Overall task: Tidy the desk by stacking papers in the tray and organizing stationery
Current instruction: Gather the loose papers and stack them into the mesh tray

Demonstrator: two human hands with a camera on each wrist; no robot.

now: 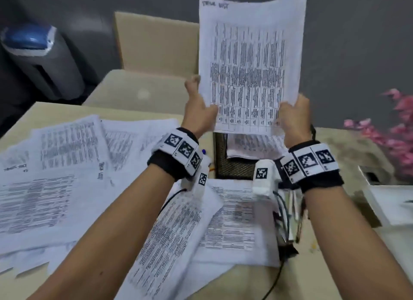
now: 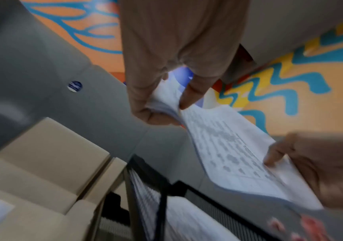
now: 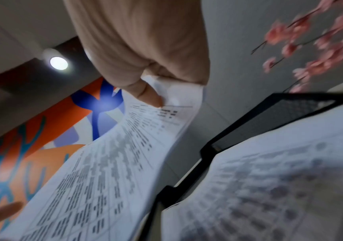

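Observation:
I hold a printed sheet point(image 1: 250, 65) upright above the black mesh tray point(image 1: 220, 159). My left hand point(image 1: 199, 107) pinches its lower left edge, thumb on the front. My right hand point(image 1: 295, 114) grips the lower right corner. In the left wrist view the left hand point(image 2: 166, 106) pinches the sheet point(image 2: 234, 146) between thumb and fingers. The right hand point(image 3: 151, 91) grips the sheet point(image 3: 108, 171) in the right wrist view, beside the tray point(image 3: 238, 130). Some papers point(image 1: 250, 145) lie in the tray. Several loose printed sheets point(image 1: 55, 165) cover the desk at the left and front.
A beige desk point(image 1: 335, 148) carries everything. A cardboard box point(image 1: 156, 43) stands behind the tray. A grey bin with a blue lid point(image 1: 38, 58) sits at far left. Pink flowers point(image 1: 393, 130) are at the right, a white box point(image 1: 388, 203) below them. A blue pen tip point(image 1: 203, 152) peeks out left of the tray.

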